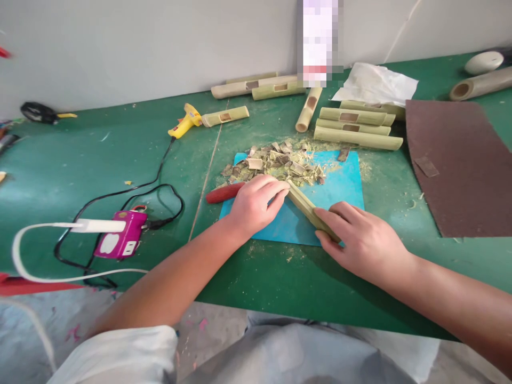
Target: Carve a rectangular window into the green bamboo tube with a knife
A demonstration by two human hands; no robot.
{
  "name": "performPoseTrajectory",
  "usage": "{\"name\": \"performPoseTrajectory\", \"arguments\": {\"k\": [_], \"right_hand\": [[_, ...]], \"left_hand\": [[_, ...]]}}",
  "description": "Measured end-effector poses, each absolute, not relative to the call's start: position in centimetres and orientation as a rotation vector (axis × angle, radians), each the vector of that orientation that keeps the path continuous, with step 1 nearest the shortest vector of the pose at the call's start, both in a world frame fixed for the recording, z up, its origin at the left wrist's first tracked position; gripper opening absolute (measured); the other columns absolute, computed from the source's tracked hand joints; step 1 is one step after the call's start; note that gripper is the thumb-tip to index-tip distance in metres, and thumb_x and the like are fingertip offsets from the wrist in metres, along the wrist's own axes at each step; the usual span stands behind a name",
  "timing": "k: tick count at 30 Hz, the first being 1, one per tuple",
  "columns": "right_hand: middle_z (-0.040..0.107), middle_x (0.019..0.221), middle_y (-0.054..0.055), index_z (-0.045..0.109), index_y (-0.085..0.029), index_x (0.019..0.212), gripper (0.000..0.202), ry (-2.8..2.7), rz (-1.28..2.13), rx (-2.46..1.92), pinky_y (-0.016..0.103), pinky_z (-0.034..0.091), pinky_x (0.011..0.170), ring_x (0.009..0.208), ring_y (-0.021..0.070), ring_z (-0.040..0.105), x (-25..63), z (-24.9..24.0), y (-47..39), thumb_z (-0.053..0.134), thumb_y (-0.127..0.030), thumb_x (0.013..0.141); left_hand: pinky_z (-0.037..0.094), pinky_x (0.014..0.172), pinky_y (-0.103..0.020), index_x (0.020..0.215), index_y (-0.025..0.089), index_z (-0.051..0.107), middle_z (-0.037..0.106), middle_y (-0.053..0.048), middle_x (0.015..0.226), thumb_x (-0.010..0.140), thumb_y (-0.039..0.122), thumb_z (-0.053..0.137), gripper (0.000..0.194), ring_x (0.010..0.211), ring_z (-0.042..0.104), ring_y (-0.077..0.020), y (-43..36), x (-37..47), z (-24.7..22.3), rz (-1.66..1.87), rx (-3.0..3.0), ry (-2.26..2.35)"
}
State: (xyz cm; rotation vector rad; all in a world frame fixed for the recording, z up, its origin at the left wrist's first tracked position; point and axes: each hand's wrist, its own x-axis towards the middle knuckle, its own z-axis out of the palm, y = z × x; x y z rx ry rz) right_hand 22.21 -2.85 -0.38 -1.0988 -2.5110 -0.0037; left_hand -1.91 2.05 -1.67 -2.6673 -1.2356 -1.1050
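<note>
A pale green length of bamboo lies at a slant over a blue mat. My right hand is closed round its near end, thumb and fingers on either side. At the far end, the bent fingers of my left hand close on the bamboo's tip; whether anything else is under them is hidden. Beside the left hand a dark red handle rests on the mat's edge, its other end out of sight. Just beyond lies a heap of bamboo chips and shavings.
Several notched bamboo tubes lie at the back. A yellow glue gun is wired near a purple power strip, left. White paper and a brown sheet lie right. Cables loop across the green table.
</note>
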Motion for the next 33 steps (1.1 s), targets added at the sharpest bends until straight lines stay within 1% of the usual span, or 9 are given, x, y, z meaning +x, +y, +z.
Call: {"name": "performPoseTrajectory", "arguments": {"k": [4,9,13,16,18,23,27,30,33], "right_hand": [[0.065,0.089,0.007,0.065,-0.014,0.109,0.024,-2.496,0.011,-1.104,0.029,0.046,0.057,0.065,0.0154,0.057,22.2,-0.5,-2.9,0.052,-0.024,0.091],[0.065,0.087,0.006,0.067,-0.015,0.106,0.023,-2.501,0.01,-1.106,0.028,0.045,0.056,0.063,0.0145,0.057,22.2,-0.5,-2.8,0.051,-0.024,0.091],[0.065,0.089,0.007,0.067,-0.014,0.108,0.025,-2.504,0.011,-1.09,0.028,0.047,0.056,0.064,0.0144,0.058,22.2,-0.4,-2.8,0.05,-0.023,0.092],[0.064,0.09,0.008,0.067,-0.014,0.109,0.025,-2.512,0.04,-1.084,0.029,0.048,0.058,0.065,0.0148,0.058,22.2,-0.4,-2.8,0.05,-0.022,0.092],[0.064,0.09,0.008,0.067,-0.013,0.108,0.025,-2.515,0.043,-1.08,0.029,0.049,0.058,0.064,0.015,0.058,22.2,-0.5,-2.8,0.05,-0.022,0.091],[0.064,0.092,0.008,0.066,-0.013,0.11,0.026,-2.501,0.036,-1.079,0.029,0.048,0.058,0.065,0.0151,0.057,22.2,-0.6,-2.8,0.051,-0.022,0.091],[0.063,0.092,0.008,0.067,-0.015,0.108,0.024,-2.518,0.047,-1.08,0.029,0.047,0.058,0.064,0.0142,0.056,22.2,-0.7,-2.8,0.05,-0.023,0.092],[0.063,0.094,0.008,0.066,-0.015,0.111,0.026,-2.516,0.064,-1.094,0.029,0.047,0.058,0.066,0.0146,0.057,22.3,-0.7,-2.8,0.051,-0.023,0.091],[0.063,0.094,0.007,0.065,-0.015,0.113,0.027,-2.526,0.058,-1.097,0.029,0.047,0.057,0.066,0.0145,0.057,22.3,-0.8,-2.9,0.05,-0.023,0.091]], "left_hand": [[0.054,0.08,-0.028,0.093,0.015,0.066,0.069,-0.005,0.087,0.094,0.014,0.055,0.011,0.082,0.064,-0.0146,1.8,-1.6,-1.6,-1.121,-2.706,-1.214],[0.053,0.075,-0.028,0.094,0.015,0.066,0.068,-0.005,0.083,0.096,0.017,0.053,0.013,0.079,0.063,-0.0149,1.4,-1.3,-1.5,-0.997,-2.872,-1.107],[0.052,0.078,-0.03,0.091,0.015,0.066,0.068,-0.006,0.084,0.097,0.017,0.051,0.016,0.08,0.062,-0.0159,2.2,-2.0,-1.5,-1.034,-2.773,-1.185],[0.052,0.077,-0.03,0.089,0.015,0.066,0.066,-0.006,0.082,0.097,0.017,0.05,0.018,0.079,0.062,-0.0158,2.5,-2.3,-1.5,-1.024,-2.748,-1.217],[0.051,0.075,-0.029,0.089,0.015,0.066,0.066,-0.005,0.082,0.097,0.017,0.05,0.018,0.078,0.061,-0.0152,2.5,-2.3,-1.5,-0.978,-2.789,-1.179],[0.051,0.077,-0.03,0.088,0.015,0.066,0.067,-0.005,0.082,0.098,0.019,0.05,0.019,0.078,0.061,-0.0156,2.4,-2.2,-1.5,-1.01,-2.739,-1.215],[0.051,0.076,-0.03,0.09,0.016,0.066,0.067,-0.005,0.081,0.099,0.019,0.047,0.021,0.078,0.06,-0.0156,2.2,-2.3,-1.5,-0.92,-2.795,-1.153],[0.051,0.076,-0.03,0.088,0.016,0.066,0.067,-0.005,0.081,0.099,0.02,0.048,0.021,0.078,0.061,-0.0153,2.0,-2.2,-1.5,-0.996,-2.722,-1.199],[0.051,0.073,-0.029,0.092,0.016,0.067,0.066,-0.004,0.078,0.098,0.02,0.05,0.019,0.075,0.06,-0.0145,1.8,-1.9,-1.5,-0.941,-2.804,-1.148]]}}
